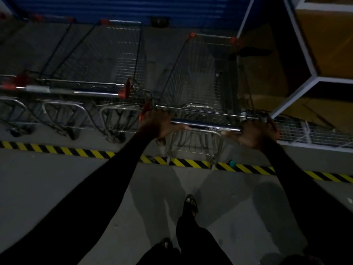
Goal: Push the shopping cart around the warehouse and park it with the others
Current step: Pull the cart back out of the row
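Head view, dim lighting: a person in dark long sleeves is standing behind a shopping cart (202, 77) and gripping its chrome handle bar (206, 124) with both hands. The left hand (158, 123) is holding the bar at its left end, beside the red end cap, fingers curled over the top. The right hand (254, 133) is holding the right end, fingers wrapped round the bar with the thumb lying along it. The cart is sitting at the right end of a row of parked carts (91, 60) — its basket just beside the nearest one, its handle lying somewhat nearer the camera than theirs. Its rear frame is straddling a yellow-and-black hazard stripe (76, 151) running across the grey concrete floor (57, 188); the parked carts are standing wholly beyond that stripe. A blue corrugated wall (133, 8) is closing off the far side, in front of the cart noses. To the right, a white-framed rack (298, 41) is standing close against the cart's side. The person's feet are showing at the bottom — one foot (190, 204) is placed forward of the other.
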A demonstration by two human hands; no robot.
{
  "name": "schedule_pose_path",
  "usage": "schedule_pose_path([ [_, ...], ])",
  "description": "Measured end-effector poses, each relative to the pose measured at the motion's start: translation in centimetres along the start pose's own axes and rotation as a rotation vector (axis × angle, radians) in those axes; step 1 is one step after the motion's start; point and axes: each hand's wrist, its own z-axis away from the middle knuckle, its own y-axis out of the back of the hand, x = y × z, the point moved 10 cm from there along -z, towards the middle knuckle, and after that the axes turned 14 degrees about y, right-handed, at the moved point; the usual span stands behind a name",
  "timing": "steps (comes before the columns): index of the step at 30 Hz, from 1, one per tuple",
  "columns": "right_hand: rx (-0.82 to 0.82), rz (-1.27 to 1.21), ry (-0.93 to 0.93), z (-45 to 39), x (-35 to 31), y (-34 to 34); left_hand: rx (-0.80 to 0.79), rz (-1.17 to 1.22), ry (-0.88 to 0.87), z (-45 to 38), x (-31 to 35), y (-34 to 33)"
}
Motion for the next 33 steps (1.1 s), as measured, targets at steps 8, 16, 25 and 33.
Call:
schedule_pose_path([
  [8, 0.139, -0.112, 0.055, -5.3, 1.3, 2.8, 0.007, -0.022, 0.064, -5.5, -1.3, 1.1],
  [16, 0.124, -0.08, 0.052, -9.2, 0.2, 4.2, -0.011, 0.132, 0.074, -7.9, -3.3, 2.7],
  [25, 0.082, -0.117, 0.067, -10.1, -1.2, 5.5, 0.038, 0.083, 0.074, -8.8, -4.7, 2.6],
  [33, 0.053, -0.045, 0.041, -10.5, -0.4, 3.5, 0.08, 0.044, -0.005, -8.2, -4.4, 2.8],
])
